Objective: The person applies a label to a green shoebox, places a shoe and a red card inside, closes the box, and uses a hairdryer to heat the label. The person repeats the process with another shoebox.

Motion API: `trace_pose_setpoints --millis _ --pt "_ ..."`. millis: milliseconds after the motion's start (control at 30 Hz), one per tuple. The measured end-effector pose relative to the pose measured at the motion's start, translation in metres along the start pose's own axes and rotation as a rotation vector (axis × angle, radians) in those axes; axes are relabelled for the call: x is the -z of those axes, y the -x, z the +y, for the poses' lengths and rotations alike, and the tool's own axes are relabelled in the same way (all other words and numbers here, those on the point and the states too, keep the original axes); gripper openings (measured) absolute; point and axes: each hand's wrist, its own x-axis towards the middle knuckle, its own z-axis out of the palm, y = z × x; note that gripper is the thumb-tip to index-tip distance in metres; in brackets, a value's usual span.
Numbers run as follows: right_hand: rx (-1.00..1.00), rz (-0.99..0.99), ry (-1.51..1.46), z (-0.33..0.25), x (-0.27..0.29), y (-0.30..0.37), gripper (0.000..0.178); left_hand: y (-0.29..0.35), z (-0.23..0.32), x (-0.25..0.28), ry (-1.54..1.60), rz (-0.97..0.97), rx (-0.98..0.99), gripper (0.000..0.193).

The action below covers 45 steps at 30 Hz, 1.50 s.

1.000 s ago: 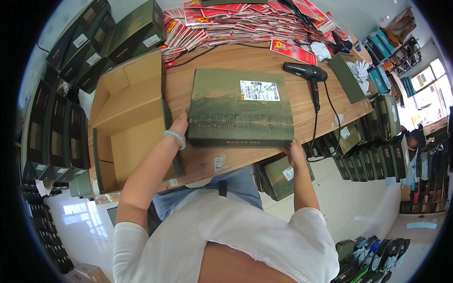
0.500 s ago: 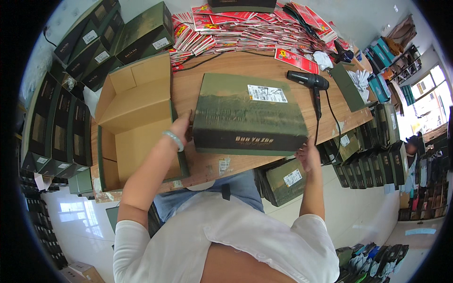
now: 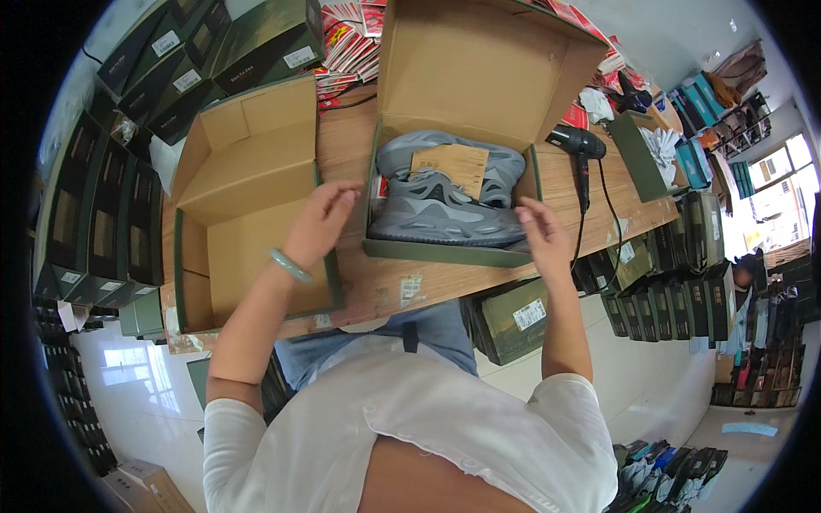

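Note:
A green shoebox [image 3: 451,252] stands on the table with its lid [image 3: 479,73] raised and tipped back, showing the brown inside. In it lies a pair of grey sneakers [image 3: 445,214], with a brown cardboard piece [image 3: 453,164] across them. My left hand [image 3: 321,218], a pale bangle on its wrist, hovers off the box's left side; its fingers are loosely bent around nothing. At the right front corner my right hand [image 3: 545,239] has thumb and fingers apart beside the sneaker; whether it touches the box is unclear. Left of them sits a second open shoebox [image 3: 256,274] with nothing inside.
On the right of the table lie a black hair dryer [image 3: 580,147] with its cord and a green box [image 3: 641,158] holding white paper. Red printed packets [image 3: 351,43] are heaped at the back. Closed shoeboxes [image 3: 265,47] are stacked at left; more stand below the table.
The shoebox's lid has swung up and back, uncovering the grey sneakers. My left hand has come off the box and risen slightly; my right hand has moved up a little at its corner.

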Motion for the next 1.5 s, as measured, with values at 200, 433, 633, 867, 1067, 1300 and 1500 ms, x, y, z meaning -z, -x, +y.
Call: trace_pose_setpoints --millis 200,433,633,867,1067,1300,1500 --pt "0.183 -0.487 0.636 -0.009 0.0 -0.018 0.063 0.013 -0.027 -0.022 -0.575 -0.112 -0.384 0.014" --pt "0.107 -0.634 1.054 -0.001 -0.034 -0.038 0.089 0.009 -0.024 -0.026 -0.578 -0.126 -0.395 0.015" --pt "0.179 -0.537 0.945 -0.002 -0.032 -0.033 0.092 0.007 -0.026 -0.028 -0.573 -0.076 -0.416 0.02" --pt "0.243 -0.406 0.738 0.011 -0.017 -0.03 0.091 0.013 -0.027 -0.027 -0.461 -0.031 -0.294 0.023" --pt "-0.115 -0.178 -0.022 0.008 -0.002 -0.024 0.099 0.014 -0.025 -0.027 -0.543 0.028 -0.339 0.02" --pt "0.076 0.09 -0.156 -0.044 -0.006 -0.049 0.095 0.016 -0.017 -0.03 -0.644 -0.006 -0.434 0.017" --pt "0.336 0.24 0.628 -0.058 -0.033 -0.137 0.097 0.014 -0.019 -0.029 -0.628 -0.018 -0.464 0.015"
